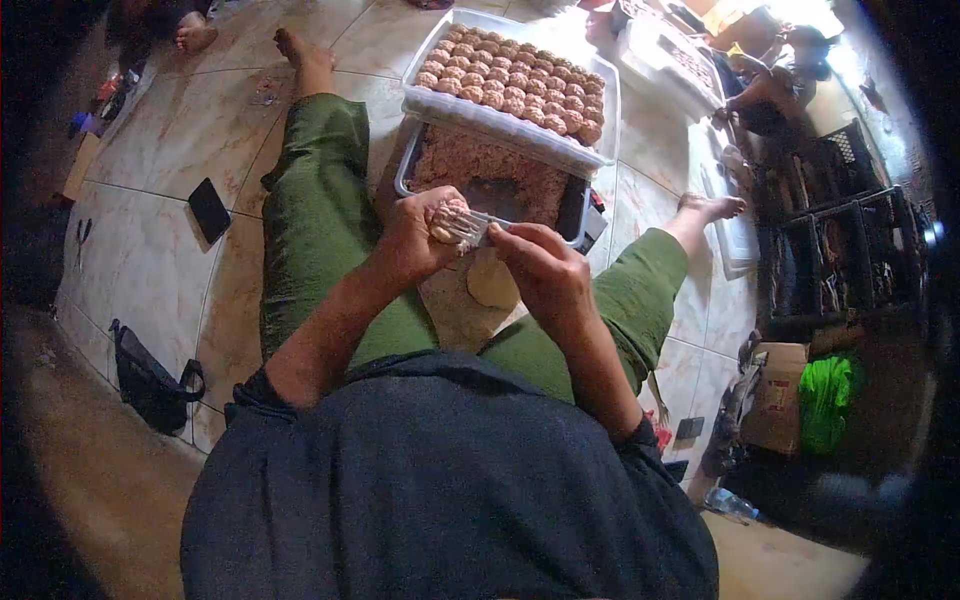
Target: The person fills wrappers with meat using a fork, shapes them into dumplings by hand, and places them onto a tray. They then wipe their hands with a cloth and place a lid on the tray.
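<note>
My left hand [412, 238] is closed around a small light-brown ball [442, 234] of a dough-like mixture, partly hidden by the fingers. In my right hand [548, 266] I grip a metal fork [480, 222] by its handle, with the tines against the ball. Just beyond both hands, a tub [403, 180] holds a crumbly pinkish-brown mixture [450, 155], with part of its dark bottom showing. Above the tub's far side sits a clear plastic tray [410, 92] filled with rows of similar ridged balls [515, 85].
A black phone [209, 211] and a dark bag [150, 375] lie on the tiles at left. At right stand black crates [840, 235], a cardboard box [775, 395] and a bright green bag [826, 400]. Another person [775, 95] sits by a white container [665, 70] at upper right.
</note>
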Demonstrator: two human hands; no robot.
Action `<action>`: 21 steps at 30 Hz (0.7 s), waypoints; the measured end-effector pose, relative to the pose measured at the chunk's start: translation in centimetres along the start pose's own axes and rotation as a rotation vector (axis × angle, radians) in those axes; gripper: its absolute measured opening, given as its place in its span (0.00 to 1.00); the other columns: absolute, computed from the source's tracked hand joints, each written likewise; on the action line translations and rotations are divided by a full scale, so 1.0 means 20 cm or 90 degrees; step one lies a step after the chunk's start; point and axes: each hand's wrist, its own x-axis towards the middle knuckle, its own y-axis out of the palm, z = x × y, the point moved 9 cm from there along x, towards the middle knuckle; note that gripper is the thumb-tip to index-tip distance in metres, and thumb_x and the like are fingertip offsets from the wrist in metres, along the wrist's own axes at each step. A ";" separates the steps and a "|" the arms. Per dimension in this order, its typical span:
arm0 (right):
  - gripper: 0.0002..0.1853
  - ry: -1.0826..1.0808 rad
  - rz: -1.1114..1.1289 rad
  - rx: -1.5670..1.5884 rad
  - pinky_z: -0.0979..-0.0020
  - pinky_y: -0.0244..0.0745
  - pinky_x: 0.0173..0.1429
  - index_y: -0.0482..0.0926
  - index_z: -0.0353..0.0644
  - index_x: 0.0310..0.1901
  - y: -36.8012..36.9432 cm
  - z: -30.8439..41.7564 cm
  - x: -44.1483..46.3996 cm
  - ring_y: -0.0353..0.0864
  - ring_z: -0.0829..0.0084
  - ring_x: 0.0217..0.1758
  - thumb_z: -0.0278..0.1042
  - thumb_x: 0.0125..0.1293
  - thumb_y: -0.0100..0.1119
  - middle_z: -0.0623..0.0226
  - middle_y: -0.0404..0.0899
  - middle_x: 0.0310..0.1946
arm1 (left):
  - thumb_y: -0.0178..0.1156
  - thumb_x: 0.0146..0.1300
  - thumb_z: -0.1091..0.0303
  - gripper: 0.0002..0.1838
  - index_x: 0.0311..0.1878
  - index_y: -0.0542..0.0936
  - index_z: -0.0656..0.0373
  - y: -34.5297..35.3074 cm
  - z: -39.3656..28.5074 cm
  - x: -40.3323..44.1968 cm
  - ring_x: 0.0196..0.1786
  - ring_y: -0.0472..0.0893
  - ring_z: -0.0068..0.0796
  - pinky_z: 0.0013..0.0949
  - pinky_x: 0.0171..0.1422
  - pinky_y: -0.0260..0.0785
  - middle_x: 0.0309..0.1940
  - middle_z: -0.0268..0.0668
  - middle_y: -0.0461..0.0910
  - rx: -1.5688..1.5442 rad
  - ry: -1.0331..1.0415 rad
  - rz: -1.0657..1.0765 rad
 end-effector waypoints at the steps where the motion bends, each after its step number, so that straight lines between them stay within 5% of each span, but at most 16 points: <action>1: 0.12 0.005 0.010 0.032 0.71 0.77 0.42 0.80 0.41 0.43 -0.02 0.00 0.01 0.81 0.67 0.38 0.21 0.55 0.61 0.60 0.80 0.37 | 0.65 0.46 0.72 0.11 0.29 0.72 0.60 -0.01 0.00 0.00 0.29 0.73 0.23 0.30 0.34 0.66 0.22 0.35 0.72 0.010 0.015 -0.008; 7: 0.11 0.039 0.017 0.084 0.73 0.75 0.42 0.79 0.37 0.42 -0.05 -0.06 0.03 0.81 0.69 0.39 0.21 0.57 0.58 0.61 0.81 0.37 | 0.68 0.47 0.67 0.14 0.28 0.71 0.62 0.02 -0.02 0.00 0.29 0.74 0.28 0.31 0.35 0.68 0.23 0.36 0.73 0.213 0.172 -0.058; 10: 0.11 0.043 0.045 0.115 0.73 0.75 0.42 0.79 0.37 0.42 0.00 -0.07 0.00 0.81 0.68 0.39 0.20 0.56 0.57 0.60 0.80 0.37 | 0.69 0.46 0.71 0.26 0.49 0.70 0.61 -0.01 0.06 0.01 0.30 0.75 0.29 0.32 0.38 0.70 0.25 0.35 0.75 -0.090 0.060 -0.079; 12: 0.12 0.058 0.004 0.132 0.74 0.74 0.40 0.79 0.37 0.44 -0.02 -0.12 -0.01 0.79 0.72 0.36 0.21 0.58 0.56 0.62 0.80 0.37 | 0.68 0.46 0.75 0.42 0.62 0.53 0.60 0.00 -0.03 0.03 0.30 0.76 0.28 0.31 0.38 0.70 0.27 0.35 0.75 0.062 0.176 -0.035; 14: 0.13 0.188 -0.040 0.228 0.73 0.75 0.42 0.79 0.37 0.44 -0.03 -0.26 -0.07 0.80 0.68 0.40 0.22 0.55 0.57 0.59 0.80 0.39 | 0.67 0.45 0.78 0.55 0.68 0.37 0.58 0.00 -0.08 0.02 0.30 0.76 0.28 0.31 0.39 0.71 0.28 0.35 0.75 0.096 0.204 -0.023; 16: 0.14 0.304 -0.016 0.357 0.76 0.73 0.41 0.77 0.36 0.48 0.01 -0.33 -0.14 0.76 0.76 0.37 0.21 0.59 0.53 0.65 0.79 0.39 | 0.66 0.44 0.81 0.64 0.67 0.21 0.55 -0.01 -0.10 0.02 0.30 0.76 0.27 0.31 0.41 0.71 0.28 0.35 0.75 0.011 0.147 -0.048; 19: 0.15 0.329 0.033 0.449 0.81 0.68 0.37 0.74 0.38 0.54 0.14 -0.34 -0.19 0.70 0.85 0.32 0.21 0.65 0.48 0.71 0.77 0.37 | 0.65 0.48 0.75 0.57 0.70 0.30 0.57 0.00 0.04 0.01 0.30 0.76 0.27 0.31 0.41 0.70 0.27 0.36 0.76 -0.168 0.036 -0.107; 21: 0.17 0.379 0.051 0.526 0.81 0.69 0.39 0.74 0.38 0.54 0.22 -0.29 -0.25 0.72 0.84 0.33 0.21 0.63 0.50 0.70 0.78 0.39 | 0.63 0.51 0.71 0.46 0.68 0.46 0.60 0.03 0.20 0.04 0.31 0.76 0.26 0.30 0.40 0.70 0.27 0.37 0.76 -0.191 -0.073 -0.026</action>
